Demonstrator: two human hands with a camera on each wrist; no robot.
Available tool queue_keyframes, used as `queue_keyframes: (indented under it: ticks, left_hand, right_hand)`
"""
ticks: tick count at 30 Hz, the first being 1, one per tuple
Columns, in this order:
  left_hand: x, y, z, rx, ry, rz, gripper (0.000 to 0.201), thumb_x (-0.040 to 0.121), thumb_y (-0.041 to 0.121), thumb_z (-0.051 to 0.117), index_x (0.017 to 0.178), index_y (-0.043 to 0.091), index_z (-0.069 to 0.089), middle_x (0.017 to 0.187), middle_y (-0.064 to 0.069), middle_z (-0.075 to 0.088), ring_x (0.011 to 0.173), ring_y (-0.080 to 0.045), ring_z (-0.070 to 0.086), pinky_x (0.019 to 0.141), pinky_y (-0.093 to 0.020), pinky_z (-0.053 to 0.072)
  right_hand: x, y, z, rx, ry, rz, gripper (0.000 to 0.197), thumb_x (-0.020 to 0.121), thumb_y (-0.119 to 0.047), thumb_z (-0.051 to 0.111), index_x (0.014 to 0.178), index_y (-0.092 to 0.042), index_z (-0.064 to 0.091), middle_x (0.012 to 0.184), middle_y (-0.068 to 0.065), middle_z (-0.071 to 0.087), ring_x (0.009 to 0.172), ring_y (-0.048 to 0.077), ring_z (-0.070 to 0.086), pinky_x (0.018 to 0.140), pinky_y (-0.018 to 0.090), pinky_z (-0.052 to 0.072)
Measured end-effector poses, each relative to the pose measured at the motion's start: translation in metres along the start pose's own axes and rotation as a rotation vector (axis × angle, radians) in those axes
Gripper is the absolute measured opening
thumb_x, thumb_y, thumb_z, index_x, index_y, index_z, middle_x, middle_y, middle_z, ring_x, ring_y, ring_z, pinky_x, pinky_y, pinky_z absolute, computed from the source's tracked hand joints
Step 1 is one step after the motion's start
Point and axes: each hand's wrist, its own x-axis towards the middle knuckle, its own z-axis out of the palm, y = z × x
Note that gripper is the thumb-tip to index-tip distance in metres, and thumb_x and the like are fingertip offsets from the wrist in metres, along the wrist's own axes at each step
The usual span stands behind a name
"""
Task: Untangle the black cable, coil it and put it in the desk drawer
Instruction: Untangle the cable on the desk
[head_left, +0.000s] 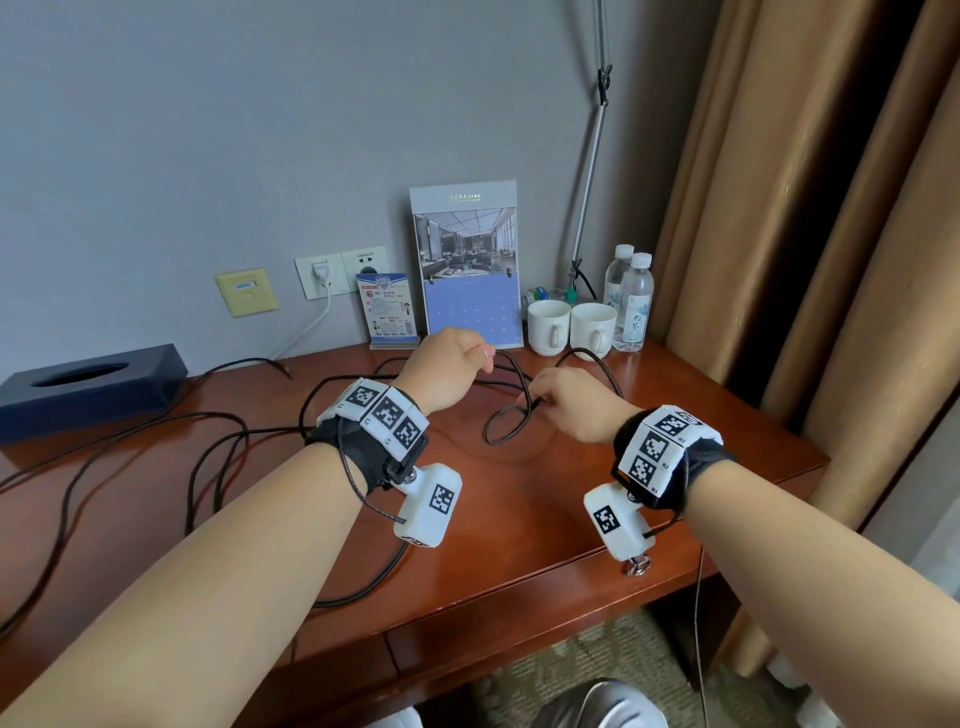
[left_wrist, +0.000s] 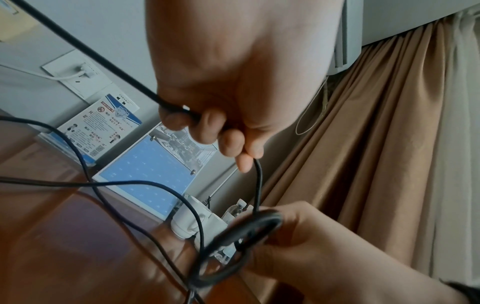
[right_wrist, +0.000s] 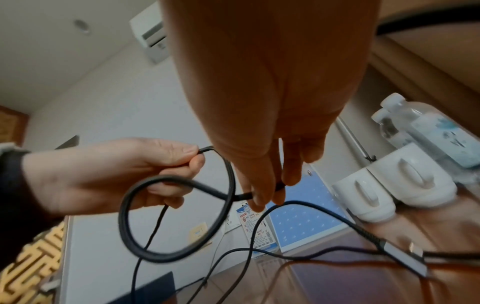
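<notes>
The left hand (head_left: 451, 370) is raised above the table (head_left: 519, 509), its grip closed on the black cable (head_left: 506, 415): in the left wrist view the fingers (left_wrist: 207, 127) curl round the cord, which enters the fist from the upper left and leaves it at the fingertip side, dropping to the right hand (head_left: 574, 410). The right hand's grip pinches the cable where a small loop crosses itself; in the right wrist view its fingertips (right_wrist: 259, 197) close on that crossing, and the loop (right_wrist: 171, 218) hangs below and to the left of them. The loop sits between the two hands, just above the wood. The rest of the cable trails away from the left grip, sprawling in slack curves over the table toward the dark blue tissue box (head_left: 88, 387). A metal-cased plug end (right_wrist: 405, 255) lies on the table to the right of the right grip.

Beyond both grips, against the wall, stand a desk calendar (head_left: 467, 270) and a small notice card (head_left: 387, 312). Right of the calendar, just beyond the right grip, are two white mugs (head_left: 571, 327); what is inside them cannot be seen. Behind the mugs stand two capped water bottles (head_left: 631, 301), clear. A white plug (head_left: 319, 273) sits in the wall socket. The front edge of the table lies beneath the forearms; the drawer (head_left: 519, 623) there is closed.
</notes>
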Motion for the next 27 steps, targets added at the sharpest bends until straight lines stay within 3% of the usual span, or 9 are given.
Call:
queue_keyframes:
  ticks: [5,8,10,15,20,22,25,27]
  left_hand:
    - [-0.006,0.007,0.002,0.030,-0.134,0.023,0.032,0.103,0.023,0.045,0.080,0.014,0.065,0.073,0.015,0.054,0.072,-0.004,0.050,0.072,-0.026,0.034]
    - [-0.007,0.006,-0.001,0.054,-0.136,0.040,0.033,0.103,0.024,0.044,0.077,0.017,0.063,0.075,0.013,0.057,0.078,-0.012,0.054,0.074,-0.028,0.036]
    - [-0.007,0.005,-0.003,0.073,-0.135,0.052,0.034,0.103,0.024,0.043,0.076,0.018,0.062,0.079,0.007,0.060,0.082,-0.017,0.056,0.075,-0.029,0.039]
    - [-0.011,0.014,-0.002,0.097,-0.179,0.079,0.033,0.104,0.023,0.042,0.079,0.014,0.062,0.073,0.006,0.057,0.069,-0.013,0.051,0.063,-0.025,0.036]
    - [-0.011,0.016,0.007,0.088,-0.181,0.087,0.031,0.104,0.022,0.041,0.080,0.014,0.060,0.080,0.000,0.060,0.080,-0.020,0.055,0.073,-0.031,0.039]
    - [-0.011,0.015,0.009,0.090,-0.159,0.074,0.030,0.104,0.022,0.041,0.081,0.015,0.060,0.087,-0.001,0.062,0.084,-0.019,0.054,0.073,-0.030,0.036]
    - [-0.008,0.009,0.013,0.046,-0.151,0.035,0.029,0.103,0.022,0.043,0.080,0.016,0.060,0.093,-0.009,0.068,0.088,-0.023,0.059,0.077,-0.032,0.039]
    - [-0.008,0.007,0.017,-0.010,-0.134,0.003,0.030,0.102,0.021,0.045,0.078,0.015,0.061,0.096,-0.014,0.069,0.091,-0.026,0.061,0.081,-0.034,0.043]
  right_hand:
    - [0.007,-0.007,-0.016,-0.242,0.063,0.035,0.021,0.085,-0.007,0.064,0.100,-0.017,0.076,0.107,0.005,0.067,0.100,0.025,0.062,0.087,0.038,0.051]
    - [0.011,0.001,-0.021,-0.272,0.149,0.159,0.014,0.084,-0.016,0.067,0.093,-0.024,0.074,0.099,0.005,0.069,0.094,0.027,0.064,0.079,0.038,0.055]
    - [0.011,0.002,-0.023,-0.273,0.199,0.201,0.006,0.085,-0.020,0.068,0.090,-0.022,0.071,0.095,0.008,0.068,0.092,0.029,0.064,0.077,0.038,0.055]
    - [0.011,-0.007,-0.025,-0.186,0.282,0.144,0.005,0.086,-0.016,0.066,0.090,-0.014,0.070,0.095,0.009,0.067,0.092,0.028,0.061,0.077,0.034,0.048]
    - [0.015,-0.021,-0.024,-0.071,0.231,-0.068,0.031,0.082,0.005,0.052,0.097,-0.013,0.073,0.095,0.007,0.070,0.089,0.024,0.064,0.079,0.033,0.049]
    - [0.013,-0.028,-0.024,0.078,0.227,-0.083,0.040,0.080,0.009,0.045,0.107,-0.011,0.066,0.093,0.003,0.071,0.086,0.020,0.064,0.078,0.030,0.051]
    - [0.008,-0.037,-0.022,0.237,0.183,-0.077,0.051,0.079,0.011,0.045,0.124,-0.011,0.052,0.090,-0.003,0.069,0.078,0.007,0.060,0.071,0.014,0.044]
    - [0.005,-0.040,-0.019,0.266,0.153,-0.092,0.058,0.078,0.010,0.052,0.132,-0.010,0.046,0.095,0.002,0.070,0.081,0.010,0.061,0.071,0.014,0.044]
